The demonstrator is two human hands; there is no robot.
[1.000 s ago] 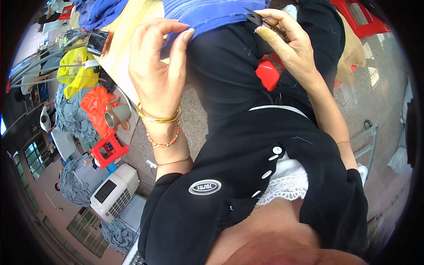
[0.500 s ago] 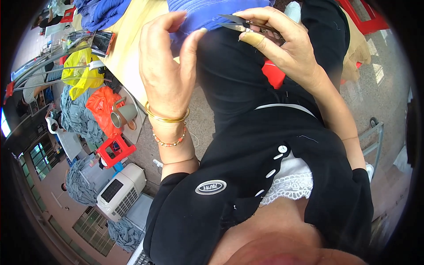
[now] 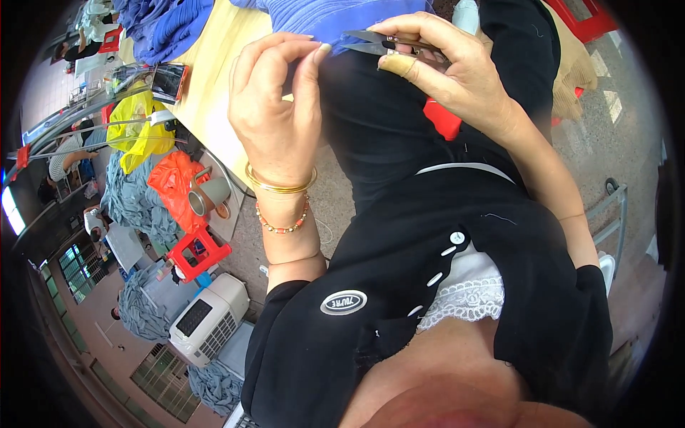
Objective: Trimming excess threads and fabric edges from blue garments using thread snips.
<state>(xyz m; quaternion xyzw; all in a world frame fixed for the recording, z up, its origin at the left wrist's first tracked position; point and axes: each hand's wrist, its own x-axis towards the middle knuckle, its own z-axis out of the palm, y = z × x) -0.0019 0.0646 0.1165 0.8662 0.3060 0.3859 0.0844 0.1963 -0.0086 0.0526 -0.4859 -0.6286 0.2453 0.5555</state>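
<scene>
My right hand (image 3: 460, 71) is closed around small thread snips (image 3: 366, 48), whose two blades are spread apart and point left. The thumb of this hand has a yellowish covering on its tip. Just left of the blades, my left hand (image 3: 275, 107) pinches thumb and fingertips together at the edge of a blue fabric piece (image 3: 314, 16); what lies between the fingertips is too small to make out. The fabric rests on the table and over my lap, with fine ribs and a smoother strip near the blades.
More blue garments (image 3: 171, 32) lie on the pale wooden table (image 3: 214, 78). To the left are a yellow bag (image 3: 135, 132), an orange bag (image 3: 175, 182), a mug (image 3: 210, 196), a red stool (image 3: 203, 253) and a white appliance (image 3: 210, 317). Another red stool (image 3: 581, 21) stands at far right.
My left thumb and fingers have gone from spread apart to pinched together at the fabric's edge. The snips have shifted slightly left, still with parted blades. The whole view has shifted a little.
</scene>
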